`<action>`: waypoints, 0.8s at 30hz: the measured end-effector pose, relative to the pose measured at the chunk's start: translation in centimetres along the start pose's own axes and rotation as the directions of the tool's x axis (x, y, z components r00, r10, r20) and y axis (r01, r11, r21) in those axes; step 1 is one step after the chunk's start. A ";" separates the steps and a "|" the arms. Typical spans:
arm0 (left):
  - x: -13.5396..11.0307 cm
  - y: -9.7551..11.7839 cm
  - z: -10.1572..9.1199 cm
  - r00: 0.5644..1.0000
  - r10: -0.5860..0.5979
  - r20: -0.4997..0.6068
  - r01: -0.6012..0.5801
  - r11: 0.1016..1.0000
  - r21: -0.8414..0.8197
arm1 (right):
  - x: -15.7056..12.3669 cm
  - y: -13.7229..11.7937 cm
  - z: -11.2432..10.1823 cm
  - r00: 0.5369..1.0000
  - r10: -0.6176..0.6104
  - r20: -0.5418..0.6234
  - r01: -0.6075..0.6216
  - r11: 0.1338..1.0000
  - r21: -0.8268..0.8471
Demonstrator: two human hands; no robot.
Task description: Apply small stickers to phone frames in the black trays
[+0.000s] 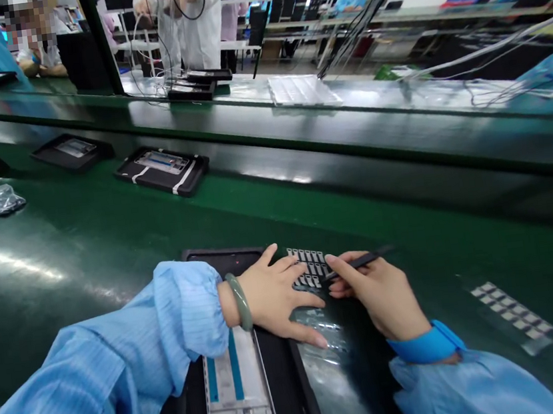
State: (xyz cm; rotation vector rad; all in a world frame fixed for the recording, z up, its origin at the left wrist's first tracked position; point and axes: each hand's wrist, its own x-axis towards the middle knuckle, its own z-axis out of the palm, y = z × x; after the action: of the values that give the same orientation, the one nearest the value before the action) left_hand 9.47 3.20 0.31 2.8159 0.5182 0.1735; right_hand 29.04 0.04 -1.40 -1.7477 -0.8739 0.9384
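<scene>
- nearest us, our left sleeve [99, 370] crosses the black tray [288, 380], where the phone frame [251, 386] lies flat.
- our left hand [270, 298] reaches over the tray's right edge, fingers spread, laid across the pad sheet [315, 256] just right of the tray.
- our right hand [385, 294], right of the tray, pinches a dark slim tool [365, 259] in its fingers; whether its tip grips one of the pads [315, 281] we cannot tell.
- we judge the sheet light, thin and slippery, best held by its clear film [324, 327]; its pads look easily bent, best taken by an edge.
- a second pad sheet [514, 313] lies well right of the tray.
</scene>
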 end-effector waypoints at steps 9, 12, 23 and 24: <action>-1.2 -0.1 -1.4 0.965 -0.112 -0.235 0.030 0.945 -0.327 | -3.3 -4.0 1.0 0.998 0.001 0.062 -0.026 0.922 0.387; -2.4 0.2 -2.1 0.885 -0.342 -0.316 0.082 0.782 -0.617 | -4.8 -5.1 2.9 0.989 -0.100 0.111 0.044 0.904 0.426; -6.6 -0.7 -3.7 0.858 -0.443 -0.259 0.159 0.710 -0.686 | -6.0 -6.8 6.8 0.914 -0.346 0.213 0.281 0.916 0.286; -7.1 -0.7 -3.9 0.864 -0.440 -0.246 0.172 0.716 -0.677 | -5.9 -7.0 7.0 0.915 -0.341 0.214 0.267 0.912 0.310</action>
State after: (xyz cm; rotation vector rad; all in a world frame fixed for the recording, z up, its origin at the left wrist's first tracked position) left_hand 2.03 2.22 3.38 1.9797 0.8331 0.7123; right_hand 19.13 -0.15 4.52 -1.2204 -1.0970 1.0378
